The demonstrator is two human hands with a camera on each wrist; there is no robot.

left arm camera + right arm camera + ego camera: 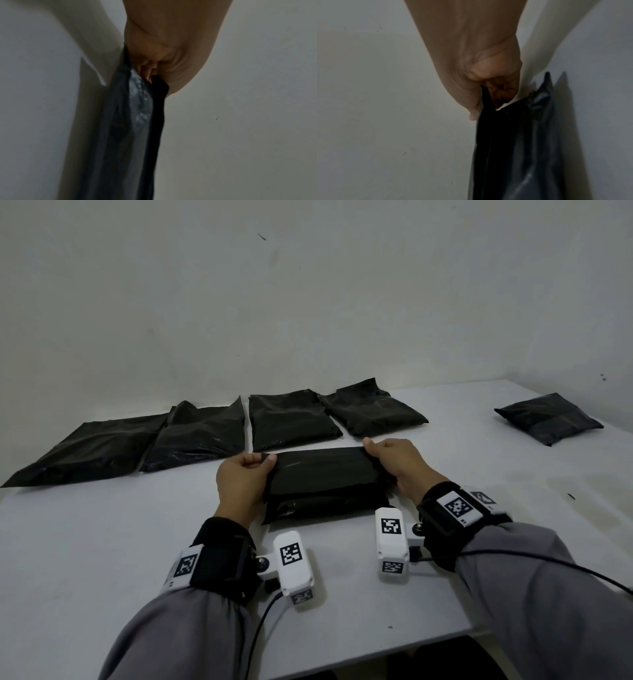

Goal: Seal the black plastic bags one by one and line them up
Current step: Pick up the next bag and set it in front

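A filled black plastic bag (pixel 325 484) lies on the white table (pixel 102 542) just in front of me, its top flap folded toward me. My left hand (pixel 255 467) pinches the flap's left corner and my right hand (pixel 380 455) pinches its right corner. In the left wrist view the curled fingers (pixel 149 71) grip the black flap (pixel 157 108). In the right wrist view the fingers (pixel 501 93) hold the flap (pixel 488 128) the same way. Several more black bags (pixel 291 419) lie in a row behind it.
One separate black bag (pixel 548 419) lies at the far right of the table. A white wall (pixel 308 302) stands right behind the row. The table's front edge (pixel 376 652) runs close to my forearms, with a cable along my right sleeve.
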